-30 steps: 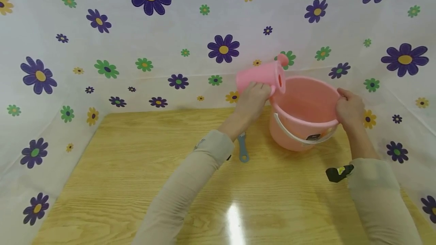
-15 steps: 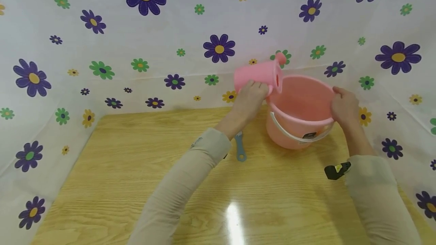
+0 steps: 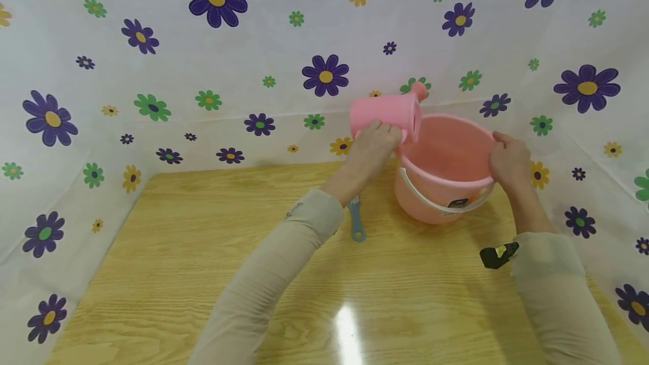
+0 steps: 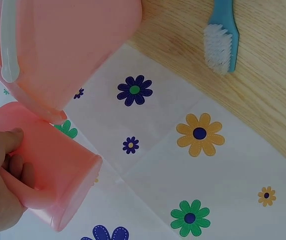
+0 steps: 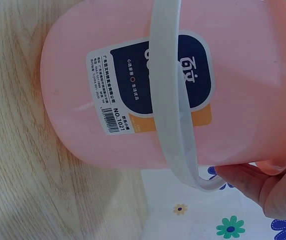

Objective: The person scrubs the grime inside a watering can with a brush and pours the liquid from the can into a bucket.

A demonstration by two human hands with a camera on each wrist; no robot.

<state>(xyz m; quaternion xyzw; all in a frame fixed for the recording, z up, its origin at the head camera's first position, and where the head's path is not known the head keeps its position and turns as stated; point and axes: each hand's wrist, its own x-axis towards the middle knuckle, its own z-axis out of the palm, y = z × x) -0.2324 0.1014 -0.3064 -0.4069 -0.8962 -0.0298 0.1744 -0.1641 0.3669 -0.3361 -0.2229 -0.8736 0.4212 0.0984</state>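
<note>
A pink watering can point(image 3: 381, 110) lies tipped on its side in the air, its mouth at the left rim of a pink bucket point(image 3: 428, 203). My left hand point(image 3: 372, 145) grips the can's handle; in the left wrist view the fingers curl round that handle point(image 4: 30, 195). My right hand point(image 3: 511, 163) holds the bucket's right rim, with a thumb point(image 5: 247, 182) pressed on the outer wall in the right wrist view. The bucket stands on the table, slightly tilted. Whether any water is in the can or bucket cannot be seen.
A blue brush point(image 3: 357, 224) with white bristles point(image 4: 218, 47) lies on the wooden table point(image 3: 228, 263), left of the bucket. The bucket's white bail point(image 5: 167, 100) hangs down its front across a label. A flowered white sheet point(image 3: 274, 44) rises behind the table.
The watering can has tipped slightly further toward the bucket. Both hands keep their holds. The head view has shifted a little.
</note>
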